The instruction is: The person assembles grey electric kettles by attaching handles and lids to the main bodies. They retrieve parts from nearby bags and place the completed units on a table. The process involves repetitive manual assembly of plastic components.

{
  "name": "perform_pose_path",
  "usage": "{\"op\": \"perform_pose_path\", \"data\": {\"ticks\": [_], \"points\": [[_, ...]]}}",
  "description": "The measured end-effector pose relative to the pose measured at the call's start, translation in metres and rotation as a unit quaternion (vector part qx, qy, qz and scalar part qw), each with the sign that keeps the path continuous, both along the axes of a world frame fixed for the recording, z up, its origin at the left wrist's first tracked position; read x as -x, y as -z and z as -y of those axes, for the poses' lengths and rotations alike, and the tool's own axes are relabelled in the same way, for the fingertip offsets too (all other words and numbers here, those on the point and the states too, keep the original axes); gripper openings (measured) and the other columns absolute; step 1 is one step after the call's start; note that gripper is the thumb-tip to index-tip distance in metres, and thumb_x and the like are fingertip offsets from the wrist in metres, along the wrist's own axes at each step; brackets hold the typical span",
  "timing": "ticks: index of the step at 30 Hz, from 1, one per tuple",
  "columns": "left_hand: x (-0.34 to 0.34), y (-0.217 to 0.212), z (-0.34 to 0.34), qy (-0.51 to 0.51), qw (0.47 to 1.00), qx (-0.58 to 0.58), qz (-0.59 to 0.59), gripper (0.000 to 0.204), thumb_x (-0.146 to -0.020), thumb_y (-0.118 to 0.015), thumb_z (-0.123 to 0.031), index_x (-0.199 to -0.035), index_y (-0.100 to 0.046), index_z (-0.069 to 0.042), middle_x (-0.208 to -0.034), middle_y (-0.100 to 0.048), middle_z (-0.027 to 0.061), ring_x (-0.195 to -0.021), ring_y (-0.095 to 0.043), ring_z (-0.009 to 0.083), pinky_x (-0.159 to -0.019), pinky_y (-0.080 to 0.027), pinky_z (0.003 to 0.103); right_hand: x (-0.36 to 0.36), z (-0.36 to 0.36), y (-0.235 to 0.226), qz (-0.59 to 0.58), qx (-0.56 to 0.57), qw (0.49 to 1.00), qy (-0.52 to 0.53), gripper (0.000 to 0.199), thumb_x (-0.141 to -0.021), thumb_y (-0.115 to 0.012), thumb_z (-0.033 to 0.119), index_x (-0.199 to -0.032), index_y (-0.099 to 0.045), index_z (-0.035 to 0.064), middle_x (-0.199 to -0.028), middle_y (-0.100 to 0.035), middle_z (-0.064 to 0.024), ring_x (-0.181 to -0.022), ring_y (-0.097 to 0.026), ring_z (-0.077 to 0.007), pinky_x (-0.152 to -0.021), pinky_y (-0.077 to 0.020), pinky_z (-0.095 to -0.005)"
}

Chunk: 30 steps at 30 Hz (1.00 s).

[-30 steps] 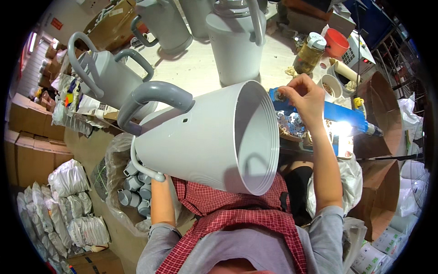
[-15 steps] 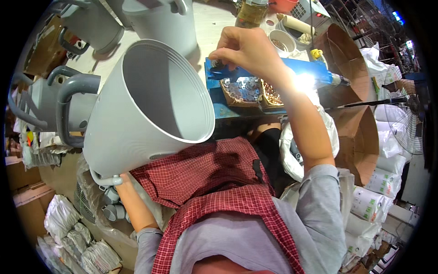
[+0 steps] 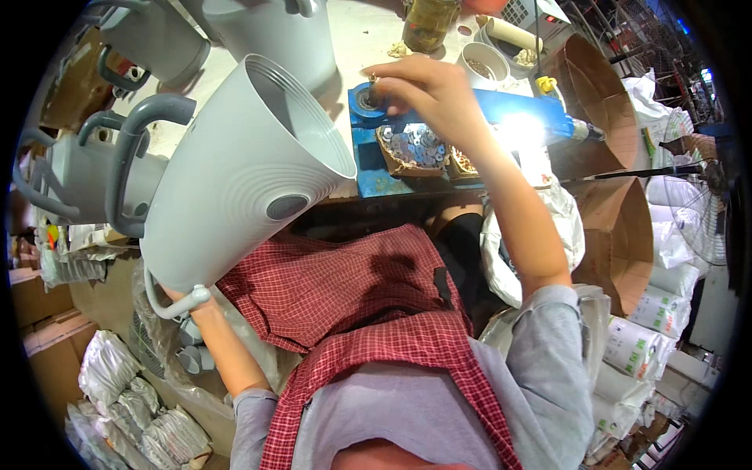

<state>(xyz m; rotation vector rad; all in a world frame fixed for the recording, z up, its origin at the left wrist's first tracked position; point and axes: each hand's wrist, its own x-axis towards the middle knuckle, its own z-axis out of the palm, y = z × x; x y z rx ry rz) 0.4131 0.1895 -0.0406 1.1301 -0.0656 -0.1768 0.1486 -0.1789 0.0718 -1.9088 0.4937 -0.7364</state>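
The large grey can (image 3: 243,172) slanted over the apron (image 3: 352,282). Since half a second ago it had turned, so its mouth showed narrower and an oval patch (image 3: 287,207) on its side had swung fully into view. The left hand (image 3: 177,294) was at its lower end, mostly hidden by the can and its pale thin handle (image 3: 176,308); its grip I cannot tell. The right hand (image 3: 439,94) had opened its fingers somewhat over the round end of a blue bar (image 3: 501,113), by a tiny brassy piece (image 3: 373,79); whether it pinched this I cannot tell. A box of washers (image 3: 413,149) sat just below the bar. Beyond stood a white cup (image 3: 484,61), an amber jar (image 3: 429,27) and another can (image 3: 270,35).
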Motion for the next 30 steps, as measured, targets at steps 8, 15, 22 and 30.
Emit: {"op": "perform_pose_path", "data": {"ticks": [8,15,22,30], "points": [[0.002,-0.024,-0.015,0.006,1.0,0.005,0.022,0.047,-0.098,-0.04,-0.042,-0.128,-0.049,-0.006,-0.123,-0.057,0.0092,-0.109,-0.056,0.0236,-0.092,-0.046,0.036,0.051,-0.004,0.116,-0.196,0.321,0.926,-0.017,0.021,-0.077,-0.065,0.01,-0.098,-0.068,0.0108,-0.098,-0.064,-0.0088,-0.091,-0.063,-0.0259,-0.077,-0.0521,-0.0354],[0.006,-0.023,-0.01,-0.021,0.998,-0.061,-0.019,0.053,-0.098,-0.038,-0.048,-0.128,-0.05,-0.005,-0.124,-0.057,0.0102,-0.108,-0.056,0.0239,-0.092,-0.047,0.039,0.043,-0.003,0.115,-0.301,0.373,0.877,-0.024,0.01,-0.073,-0.064,0.014,-0.08,-0.069,0.0088,-0.095,-0.063,-0.0064,-0.092,-0.061,-0.0247,-0.076,-0.0516,-0.0368],[0.019,-0.04,-0.001,-0.006,0.996,-0.013,-0.089,0.054,-0.098,-0.037,-0.05,-0.129,-0.05,-0.008,-0.127,-0.055,0.0095,-0.114,-0.053,0.0252,-0.097,-0.043,0.04,0.058,-0.03,0.047,-0.049,0.348,0.934,0.067,0.027,-0.073,-0.07,-0.003,-0.097,-0.068,0.008,-0.092,-0.067,-0.0092,-0.08,-0.066,-0.024,-0.069,-0.0536,-0.0311],[0.01,-0.032,0.019,0.029,0.996,-0.022,-0.081,0.055,-0.098,-0.035,-0.05,-0.126,-0.052,-0.006,-0.123,-0.057,0.0096,-0.111,-0.056,0.0229,-0.095,-0.045,0.039,-0.008,-0.004,-0.005,0.111,0.494,0.857,0.092,0.028,-0.067,-0.07,-0.004,-0.094,-0.068,0.0039,-0.084,-0.068,-0.0094,-0.067,-0.065,-0.0224,-0.056,-0.0518,-0.0291]]}}
